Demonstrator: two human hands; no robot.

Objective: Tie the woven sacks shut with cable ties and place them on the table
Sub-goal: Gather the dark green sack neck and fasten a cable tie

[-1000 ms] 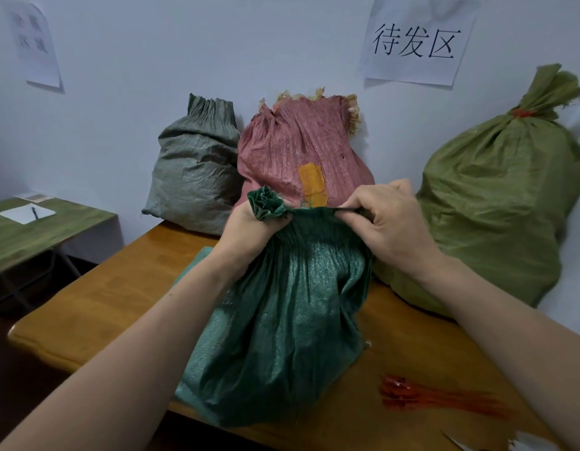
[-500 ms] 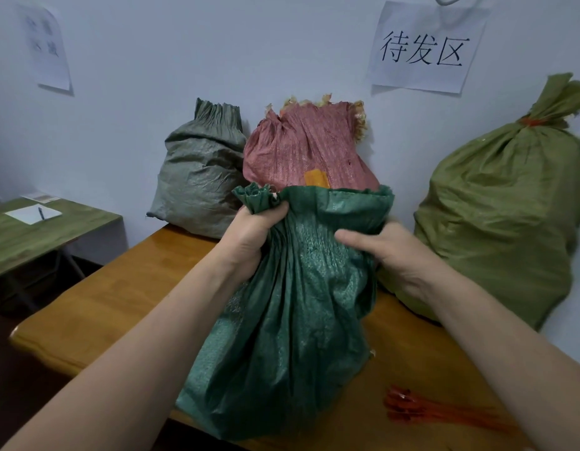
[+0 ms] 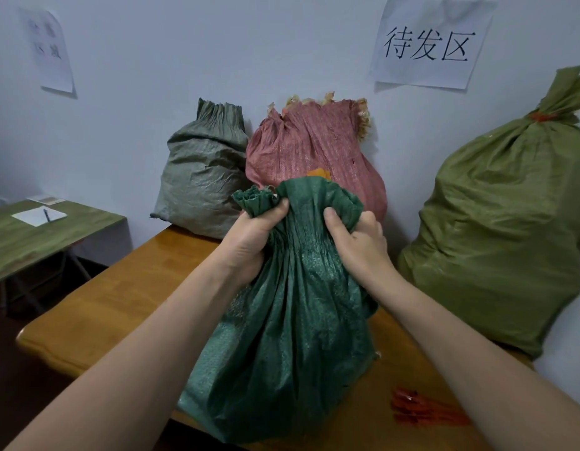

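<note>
A dark green woven sack [image 3: 282,346] stands at the front of the wooden table [image 3: 119,297]. My left hand [image 3: 249,242] grips the bunched left part of its mouth. My right hand [image 3: 357,242] grips the gathered fabric on the right, thumb pressed into the folds. The sack's top rim still fans out above both hands. A bundle of red cable ties [image 3: 425,408] lies on the table to the right of the sack.
Behind stand a grey-green sack [image 3: 201,180] and a red sack [image 3: 314,151], both with open tops. A big olive sack [image 3: 503,229] tied with a red tie leans at the right. A small green side table [image 3: 38,236] with paper and pen stands left.
My right hand slid down from the rim and closed on the sack's neck, pushing the fabric leftward toward my left hand. The mouth is narrower and more bunched.
</note>
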